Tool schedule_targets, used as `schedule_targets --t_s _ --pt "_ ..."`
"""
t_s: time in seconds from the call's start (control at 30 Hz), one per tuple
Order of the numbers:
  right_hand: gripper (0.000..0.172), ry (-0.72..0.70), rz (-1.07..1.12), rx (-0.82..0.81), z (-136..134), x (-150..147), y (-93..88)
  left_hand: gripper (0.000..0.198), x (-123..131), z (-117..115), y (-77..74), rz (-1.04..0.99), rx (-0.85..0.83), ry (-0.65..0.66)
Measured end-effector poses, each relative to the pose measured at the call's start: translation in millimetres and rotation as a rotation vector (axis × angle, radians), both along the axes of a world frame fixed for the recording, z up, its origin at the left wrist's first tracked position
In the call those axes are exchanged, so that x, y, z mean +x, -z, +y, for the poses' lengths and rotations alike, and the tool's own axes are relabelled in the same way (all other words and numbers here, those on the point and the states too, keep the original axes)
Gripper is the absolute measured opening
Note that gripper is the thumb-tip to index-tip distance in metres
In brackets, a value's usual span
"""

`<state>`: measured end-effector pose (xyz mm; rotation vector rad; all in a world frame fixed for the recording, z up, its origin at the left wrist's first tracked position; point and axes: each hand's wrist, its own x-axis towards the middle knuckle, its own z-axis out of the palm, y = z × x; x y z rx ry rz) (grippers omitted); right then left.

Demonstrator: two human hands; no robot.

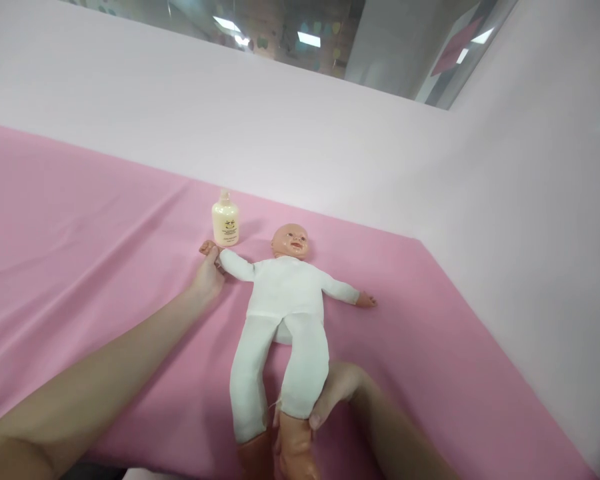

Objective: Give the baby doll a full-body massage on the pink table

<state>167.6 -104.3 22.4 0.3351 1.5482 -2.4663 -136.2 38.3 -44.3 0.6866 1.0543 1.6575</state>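
Note:
On its back on a pink sheet [155, 313] lies a baby doll [287, 287] with a white cloth body, its head toward the wall and its arms spread. My left hand [211, 272] is closed around the doll's hand and wrist at the left. Lower down, my right hand [333, 393] grips the doll's leg on the right from below, near the ankle, with the thumb on the outer side; its other fingers are mostly hidden behind the leg. A cream-coloured pump bottle [225, 221] with a dark printed label stands upright just beyond my left hand.
A white wall [280, 133] rises behind the sheet, and another white wall [545, 220] runs along the right side. Above the back wall is a glass window [290, 33] with light reflections. The sheet has several creases at the left.

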Motion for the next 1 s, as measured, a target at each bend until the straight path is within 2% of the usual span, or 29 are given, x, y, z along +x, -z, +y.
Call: schedule_targets --t_s 0.07,0.17,0.2,0.3,0.4,0.5,0.57,0.67,0.8,0.9,1.0 --pt "0.06 -0.046 0.03 -0.006 3.1 1.1 8.0 0.031 6.9 -8.5 -7.3 -0.012 -0.006 -0.062" --pt "0.069 -0.064 0.122 -0.057 3.8 3.8 27.6 0.038 19.8 -23.0 -21.1 0.092 0.124 -0.039" --pt "0.068 0.012 0.184 -0.075 2.4 5.0 34.7 0.039 24.1 -28.0 -25.1 0.147 0.182 -0.026" --pt "0.062 0.461 0.413 -0.138 -3.9 8.8 47.9 0.04 36.0 -44.0 -32.8 0.369 0.347 0.04" --pt "0.055 0.81 0.46 -0.204 -6.6 9.0 42.8 0.036 44.7 -59.4 -34.7 0.712 0.5 0.166" --pt "0.043 1.048 0.386 -0.246 -3.9 4.6 30.7 0.029 50.8 -68.6 -32.8 1.04 0.733 0.323" --pt "0.04 1.14 0.336 -0.241 -1.4 0.9 26.3 0.028 53.4 -69.9 -30.4 1.149 0.858 0.361" --pt "0.041 1.181 0.284 -0.188 0.2 -2.3 25.9 0.028 53.9 -67.8 -28.2 1.193 0.91 0.357" --pt "0.045 1.13 0.282 -0.129 -2.9 -0.1 29.9 0.031 49.4 -66.1 -31.1 1.162 0.862 0.37" --pt "0.053 0.989 0.327 -0.12 -8.3 4.3 36.2 0.032 46.1 -65.8 -34.8 1.049 0.719 0.317" --pt "0.06 0.729 0.342 -0.131 -12.7 8.1 38.5 0.034 44.6 -61.4 -35.5 0.81 0.518 0.207"
